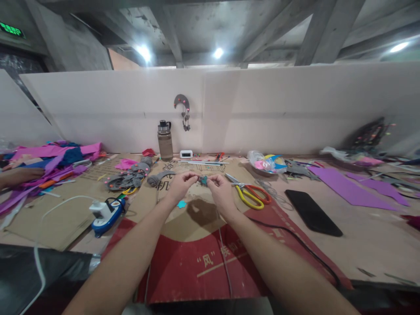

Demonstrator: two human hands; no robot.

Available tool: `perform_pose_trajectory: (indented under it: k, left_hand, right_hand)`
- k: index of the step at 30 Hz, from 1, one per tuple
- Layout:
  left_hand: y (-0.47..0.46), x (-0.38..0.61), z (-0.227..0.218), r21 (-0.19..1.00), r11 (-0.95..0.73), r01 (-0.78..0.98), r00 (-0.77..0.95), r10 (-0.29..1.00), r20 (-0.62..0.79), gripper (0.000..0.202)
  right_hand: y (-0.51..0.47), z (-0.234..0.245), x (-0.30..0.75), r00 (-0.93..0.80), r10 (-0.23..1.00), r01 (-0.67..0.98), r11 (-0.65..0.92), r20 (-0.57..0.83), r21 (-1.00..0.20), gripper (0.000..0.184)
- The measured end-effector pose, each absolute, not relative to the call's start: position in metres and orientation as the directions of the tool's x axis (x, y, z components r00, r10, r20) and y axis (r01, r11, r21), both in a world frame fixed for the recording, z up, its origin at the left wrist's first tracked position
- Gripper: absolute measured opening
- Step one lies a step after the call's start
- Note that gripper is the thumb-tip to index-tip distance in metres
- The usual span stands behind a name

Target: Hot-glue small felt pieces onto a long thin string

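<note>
My left hand (181,184) and my right hand (220,189) are raised together above the cardboard-covered table (361,227), fingers pinched. Between the fingertips they hold a small teal felt piece (203,180). A small blue felt shape (181,204) lies on the cardboard just below my left hand. Scissors with yellow and orange handles (251,195) lie right of my right hand. A thin thread hangs down from my hands toward me.
A blue and white glue gun (106,213) with white cord sits at left. A black phone (313,212) lies at right. A water bottle (165,140), small clock (186,153), purple sheets (348,189) and felt scraps (49,162) surround. Another person's arm (18,176) rests far left.
</note>
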State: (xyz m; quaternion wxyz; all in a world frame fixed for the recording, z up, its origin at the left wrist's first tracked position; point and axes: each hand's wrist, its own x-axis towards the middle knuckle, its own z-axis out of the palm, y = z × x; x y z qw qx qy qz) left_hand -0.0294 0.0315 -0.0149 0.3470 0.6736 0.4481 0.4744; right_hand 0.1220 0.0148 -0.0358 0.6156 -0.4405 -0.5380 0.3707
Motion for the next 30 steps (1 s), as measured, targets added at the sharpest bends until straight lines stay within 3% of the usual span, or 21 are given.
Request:
perform_pose_trajectory:
  k: [7,13,21,30]
  left_hand:
    - [0.021,-0.023,-0.008,0.922,-0.318,0.221,0.250,0.932,0.262,0.026]
    - [0.015,-0.017,-0.007,0.938,-0.307,0.158,0.238,0.934,0.266,0.023]
    - [0.018,-0.017,-0.010,0.934,-0.297,0.201,0.155,0.951,0.269,0.022]
    - [0.022,-0.020,-0.013,0.951,-0.256,0.171,0.149,0.961,0.232,0.020]
  right_hand:
    - [0.015,-0.036,0.121,0.121,0.929,0.019,0.349,0.349,-0.937,0.020]
    - [0.015,-0.039,0.119,0.103,0.928,0.053,0.356,0.359,-0.933,0.017]
    - [0.021,-0.043,0.117,0.010,0.920,0.063,0.391,0.392,-0.918,0.020]
    - [0.022,-0.045,0.119,-0.120,0.934,0.023,0.341,0.336,-0.940,0.023]
